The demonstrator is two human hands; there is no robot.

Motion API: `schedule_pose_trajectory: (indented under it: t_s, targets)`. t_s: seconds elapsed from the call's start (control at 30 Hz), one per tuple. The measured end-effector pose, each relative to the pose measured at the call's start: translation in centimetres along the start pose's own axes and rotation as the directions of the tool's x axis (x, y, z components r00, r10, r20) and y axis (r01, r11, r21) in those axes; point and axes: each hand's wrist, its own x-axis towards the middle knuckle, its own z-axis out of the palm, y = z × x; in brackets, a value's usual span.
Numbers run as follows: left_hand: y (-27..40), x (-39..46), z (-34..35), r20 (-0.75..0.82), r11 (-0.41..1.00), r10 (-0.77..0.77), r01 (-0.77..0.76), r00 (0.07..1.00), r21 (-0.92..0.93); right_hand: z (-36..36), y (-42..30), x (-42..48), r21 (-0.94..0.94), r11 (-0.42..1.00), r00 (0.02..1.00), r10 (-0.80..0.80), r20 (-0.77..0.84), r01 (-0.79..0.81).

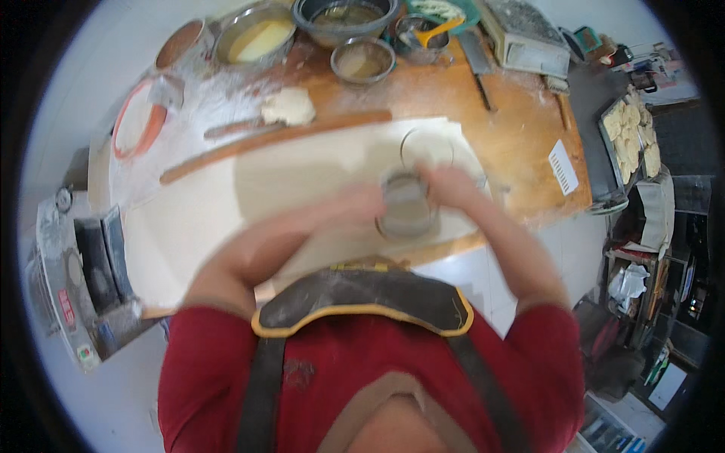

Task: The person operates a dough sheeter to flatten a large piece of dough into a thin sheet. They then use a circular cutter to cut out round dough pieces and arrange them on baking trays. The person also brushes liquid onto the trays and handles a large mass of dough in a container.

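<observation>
A wide sheet of rolled dough (181, 226) spreads over the wooden table in front of me. Both hands are motion-blurred over its right part. Between them is a round ring-like cutter (406, 212), its exact shape smeared by the motion. My left hand (369, 201) grips its left side and my right hand (453, 186) its upper right side; the fingers are not distinct. Just beyond my right hand, a circular outline (427, 146) marks the dough near its far right edge.
Along the sheet's far edge lies a long rolling pin (272, 144), with a dough lump (289, 106) behind it. Bowls (362, 59), a cleaver (476, 62) and a scale (529, 45) line the back. A dough machine (85, 272) stands left; a tray of dough pieces (628, 136) sits right.
</observation>
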Motion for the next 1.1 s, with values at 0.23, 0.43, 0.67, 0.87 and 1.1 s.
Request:
schedule_pose_trajectory:
  t_s: [0.23,0.43,0.67,0.87,1.1]
  targets:
    - [-8.0,-1.3,-2.1,-0.245,0.987,-0.117,0.141,0.963,0.083,-0.3,-6.1,8.4,-0.092,0.989,0.972,-0.13,-0.196,0.113]
    - [-6.5,-6.4,-6.4,-0.25,0.966,-0.255,0.256,0.934,-0.03,-7.2,-9.0,9.6,-0.062,0.982,0.979,-0.183,-0.091,0.178]
    - [-12.9,-13.1,3.4,-0.038,0.979,-0.194,0.191,0.98,-0.073,1.6,-16.7,6.6,-0.026,0.961,0.944,-0.265,0.199,0.275]
    - [-18.1,-13.0,-3.4,-0.289,0.949,-0.284,0.311,0.914,0.051,-6.0,-22.5,11.1,-0.11,0.979,0.95,-0.191,-0.248,0.169]
    - [-19.2,-17.1,-8.5,-0.312,0.962,-0.272,0.254,0.91,-0.099,-5.8,-25.6,14.1,-0.199,0.931,0.918,-0.343,-0.2,0.304]
